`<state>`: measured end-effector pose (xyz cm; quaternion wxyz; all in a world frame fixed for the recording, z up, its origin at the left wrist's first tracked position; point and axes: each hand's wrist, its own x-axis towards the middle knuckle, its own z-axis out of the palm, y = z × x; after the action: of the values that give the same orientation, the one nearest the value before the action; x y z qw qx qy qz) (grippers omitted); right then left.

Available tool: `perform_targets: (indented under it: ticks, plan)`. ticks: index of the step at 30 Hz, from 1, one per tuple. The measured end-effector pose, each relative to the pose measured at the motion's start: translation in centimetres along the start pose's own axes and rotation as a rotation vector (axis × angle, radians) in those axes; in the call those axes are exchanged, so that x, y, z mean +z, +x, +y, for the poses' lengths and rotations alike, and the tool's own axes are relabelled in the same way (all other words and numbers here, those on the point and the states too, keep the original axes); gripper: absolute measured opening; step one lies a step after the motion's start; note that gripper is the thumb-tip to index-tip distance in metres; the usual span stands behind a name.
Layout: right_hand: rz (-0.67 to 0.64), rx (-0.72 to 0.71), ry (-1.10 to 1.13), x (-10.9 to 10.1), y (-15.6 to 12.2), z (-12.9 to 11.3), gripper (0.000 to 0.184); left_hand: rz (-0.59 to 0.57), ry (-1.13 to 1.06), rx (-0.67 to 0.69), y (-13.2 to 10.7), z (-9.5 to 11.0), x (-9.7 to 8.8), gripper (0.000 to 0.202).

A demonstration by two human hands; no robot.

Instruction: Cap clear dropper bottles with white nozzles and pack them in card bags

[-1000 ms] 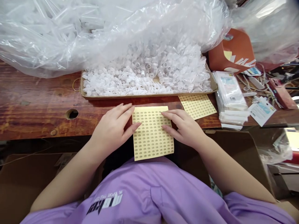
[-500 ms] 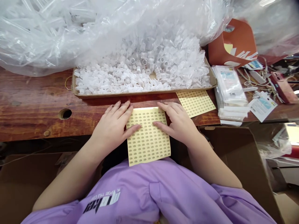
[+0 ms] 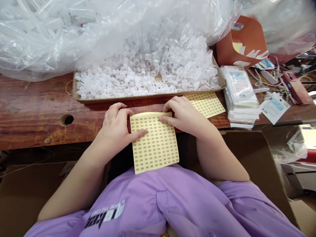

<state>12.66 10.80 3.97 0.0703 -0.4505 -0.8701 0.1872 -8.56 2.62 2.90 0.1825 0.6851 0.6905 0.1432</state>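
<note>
A yellow sticker sheet (image 3: 154, 143) with rows of small oval labels lies over the front edge of the wooden table (image 3: 32, 112). My left hand (image 3: 116, 126) grips its left edge, thumb on top and fingers curled at the top corner. My right hand (image 3: 184, 113) pinches the top right corner with curled fingers. Just behind the sheet stands a shallow cardboard tray (image 3: 148, 97) heaped with small clear plastic caps (image 3: 153, 74).
A second sticker sheet (image 3: 207, 103) lies right of my right hand. Big clear plastic bags (image 3: 74, 33) fill the back. A stack of packaged cards (image 3: 240, 95), an orange box (image 3: 243, 46) and cables sit at the right. Cardboard boxes (image 3: 271, 164) stand below the table edge.
Both hands went from lying flat on the sheet to curling their fingers around its top corners. The view shifted slightly, so the sheet sits a little further left.
</note>
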Motion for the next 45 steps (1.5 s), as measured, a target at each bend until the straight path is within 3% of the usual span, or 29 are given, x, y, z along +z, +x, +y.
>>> perform_targets:
  ticks: [4, 7, 12, 15, 18, 21, 27, 33, 39, 45]
  plan:
    - [0.023, -0.001, 0.1, 0.0, -0.9, 0.3, 0.013, 0.034, -0.113, 0.025, -0.2, 0.2, 0.0, 0.052]
    - [0.046, 0.045, 0.295, 0.6, -2.1, 0.4, 0.015, 0.091, -0.333, -0.017, -0.6, 0.4, 0.1, 0.047]
    - [0.416, -0.033, 0.831, 2.5, -3.7, -0.1, 0.027, 0.182, -0.955, 0.017, -1.4, 0.9, 0.6, 0.045]
    - [0.55, -0.154, 0.942, 2.9, -4.6, -0.5, 0.031, 0.249, -1.116, 0.023, -1.9, 1.4, 0.3, 0.03]
    - [0.461, -0.193, 0.855, 2.6, -5.3, -0.6, 0.031, 0.226, -1.053, -0.048, -2.5, 2.0, -0.3, 0.019]
    - [0.367, -0.144, 0.848, 2.1, -5.8, -0.7, 0.036, 0.173, -1.031, -0.105, -2.8, 1.9, -0.8, 0.024]
    - [0.316, -0.111, 0.832, 1.9, -6.3, -1.2, 0.046, 0.131, -0.759, 0.054, -3.2, 0.2, -1.1, 0.038]
    - [0.306, -0.106, 0.684, 1.2, -6.6, -1.8, 0.036, 0.178, -0.487, 0.051, -4.2, 0.2, -2.0, 0.036]
    - [0.305, 0.003, 0.689, 0.6, -7.1, -2.6, 0.031, 0.212, -0.428, 0.192, -4.4, -0.1, -2.2, 0.031]
    - [0.298, 0.042, 0.7, 0.4, -7.6, -2.6, 0.026, 0.209, -0.43, 0.183, -4.7, -0.1, -2.4, 0.028]
